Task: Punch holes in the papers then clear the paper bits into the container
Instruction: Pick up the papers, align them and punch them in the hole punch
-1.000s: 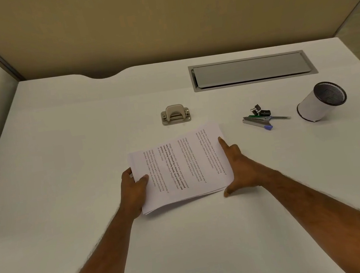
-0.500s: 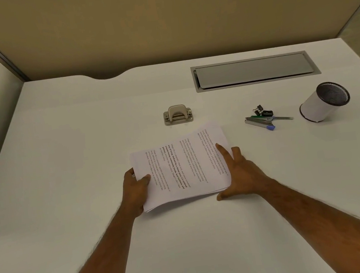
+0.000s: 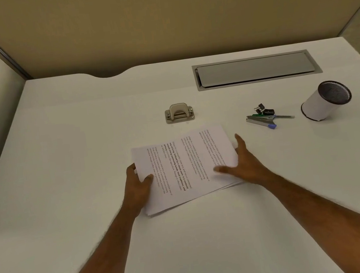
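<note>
A thin stack of printed papers [image 3: 185, 170] lies askew on the white desk [image 3: 76, 173]. My left hand [image 3: 138, 185] grips the stack's left edge, thumb on top. My right hand [image 3: 244, 164] rests on the stack's right part with its fingers spread, the thumb lying on the top sheet. A small beige and metal hole punch [image 3: 179, 112] stands beyond the papers, apart from them. A white cup-shaped container with a dark mesh inside [image 3: 325, 101] stands tilted in view at the far right.
Pens, a metal strip and binder clips [image 3: 265, 117] lie between the papers and the container. A grey cable-tray lid [image 3: 255, 69] is set into the desk at the back right. Partition walls close the back and left sides.
My right hand has slid from the stack's right edge onto the top sheet, and its thumb has moved in over the paper. My left hand keeps its grip; the sheets have fanned slightly at the lower right.
</note>
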`<act>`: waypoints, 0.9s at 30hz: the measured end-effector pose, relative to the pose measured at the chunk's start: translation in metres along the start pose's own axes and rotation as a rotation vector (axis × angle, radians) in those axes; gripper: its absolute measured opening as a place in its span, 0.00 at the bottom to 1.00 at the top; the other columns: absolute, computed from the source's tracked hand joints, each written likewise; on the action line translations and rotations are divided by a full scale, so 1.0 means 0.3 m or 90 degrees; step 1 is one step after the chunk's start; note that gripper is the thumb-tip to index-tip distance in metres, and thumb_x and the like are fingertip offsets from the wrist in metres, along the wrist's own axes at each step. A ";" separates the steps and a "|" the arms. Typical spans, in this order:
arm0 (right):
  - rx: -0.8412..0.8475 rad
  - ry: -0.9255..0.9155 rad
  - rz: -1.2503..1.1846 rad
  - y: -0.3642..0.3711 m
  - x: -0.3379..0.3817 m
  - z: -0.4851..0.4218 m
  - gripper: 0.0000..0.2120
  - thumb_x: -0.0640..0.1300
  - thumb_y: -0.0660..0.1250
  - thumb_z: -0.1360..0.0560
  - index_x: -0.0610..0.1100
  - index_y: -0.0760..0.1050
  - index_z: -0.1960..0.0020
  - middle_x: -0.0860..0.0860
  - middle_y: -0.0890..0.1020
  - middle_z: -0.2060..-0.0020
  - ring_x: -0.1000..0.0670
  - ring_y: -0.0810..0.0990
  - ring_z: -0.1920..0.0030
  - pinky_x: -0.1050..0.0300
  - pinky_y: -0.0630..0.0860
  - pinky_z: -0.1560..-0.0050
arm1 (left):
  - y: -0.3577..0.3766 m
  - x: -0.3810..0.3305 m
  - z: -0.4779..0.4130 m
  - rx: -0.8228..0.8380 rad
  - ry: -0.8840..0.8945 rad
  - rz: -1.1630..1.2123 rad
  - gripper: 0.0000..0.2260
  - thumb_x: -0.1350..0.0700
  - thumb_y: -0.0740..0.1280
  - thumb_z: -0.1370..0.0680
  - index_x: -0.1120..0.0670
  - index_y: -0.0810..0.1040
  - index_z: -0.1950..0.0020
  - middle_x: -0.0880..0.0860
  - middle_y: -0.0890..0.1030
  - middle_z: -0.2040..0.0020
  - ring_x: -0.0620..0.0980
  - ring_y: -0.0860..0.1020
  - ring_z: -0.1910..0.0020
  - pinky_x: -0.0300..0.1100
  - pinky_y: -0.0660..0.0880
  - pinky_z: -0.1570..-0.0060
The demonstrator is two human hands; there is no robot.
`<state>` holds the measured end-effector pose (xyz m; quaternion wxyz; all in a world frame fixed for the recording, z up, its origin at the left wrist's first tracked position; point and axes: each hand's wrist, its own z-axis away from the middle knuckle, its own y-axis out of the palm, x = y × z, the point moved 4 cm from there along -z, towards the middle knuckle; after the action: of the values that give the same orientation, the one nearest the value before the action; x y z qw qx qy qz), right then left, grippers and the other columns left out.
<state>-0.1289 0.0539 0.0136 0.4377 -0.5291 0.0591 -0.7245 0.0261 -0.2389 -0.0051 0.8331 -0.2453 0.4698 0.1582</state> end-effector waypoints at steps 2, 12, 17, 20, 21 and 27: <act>-0.040 0.081 -0.125 -0.019 -0.007 -0.020 0.48 0.55 0.74 0.30 0.47 0.47 0.22 0.42 0.75 0.35 0.47 0.77 0.42 0.53 0.73 0.41 | 0.002 0.002 0.001 0.001 0.012 -0.007 0.21 0.62 0.65 0.21 0.53 0.62 0.31 0.57 0.75 0.36 0.56 0.78 0.42 0.56 0.78 0.43; -0.074 0.079 -0.108 -0.010 0.038 -0.059 0.11 0.41 0.60 0.20 0.35 0.75 0.44 0.39 0.81 0.46 0.39 0.80 0.47 0.42 0.76 0.42 | -0.004 -0.012 -0.029 0.021 0.025 -0.017 0.18 0.63 0.62 0.20 0.51 0.62 0.34 0.56 0.76 0.38 0.53 0.79 0.45 0.49 0.79 0.49; -0.113 0.037 -0.185 -0.019 0.036 -0.054 0.10 0.39 0.60 0.19 0.37 0.74 0.41 0.43 0.81 0.45 0.42 0.80 0.46 0.45 0.77 0.42 | -0.010 -0.049 -0.065 0.029 0.040 -0.028 0.20 0.63 0.62 0.19 0.51 0.61 0.30 0.55 0.76 0.37 0.52 0.80 0.44 0.49 0.79 0.49; -0.135 0.027 -0.226 -0.026 0.034 -0.064 0.07 0.39 0.60 0.19 0.42 0.75 0.43 0.46 0.81 0.48 0.47 0.81 0.51 0.54 0.78 0.50 | -0.009 -0.082 -0.095 0.038 0.051 -0.033 0.21 0.62 0.62 0.20 0.50 0.61 0.29 0.54 0.76 0.37 0.52 0.80 0.44 0.48 0.79 0.50; -0.138 0.025 -0.231 -0.028 0.034 -0.070 0.07 0.40 0.60 0.19 0.43 0.74 0.44 0.47 0.81 0.48 0.49 0.81 0.53 0.57 0.77 0.53 | -0.008 -0.092 -0.106 0.042 0.055 -0.037 0.21 0.62 0.62 0.20 0.51 0.61 0.29 0.54 0.76 0.37 0.51 0.80 0.45 0.46 0.79 0.51; -0.150 0.040 -0.263 -0.042 0.030 -0.111 0.06 0.40 0.61 0.19 0.43 0.75 0.44 0.48 0.81 0.50 0.52 0.81 0.55 0.62 0.76 0.59 | 0.010 -0.142 -0.170 0.059 0.056 -0.048 0.20 0.62 0.63 0.20 0.52 0.63 0.30 0.54 0.77 0.38 0.51 0.81 0.48 0.46 0.80 0.53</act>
<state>-0.1640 0.0427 0.0124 0.2139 -0.5547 0.0471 -0.8027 -0.0332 -0.2661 0.0085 0.8278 -0.2305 0.5029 0.0936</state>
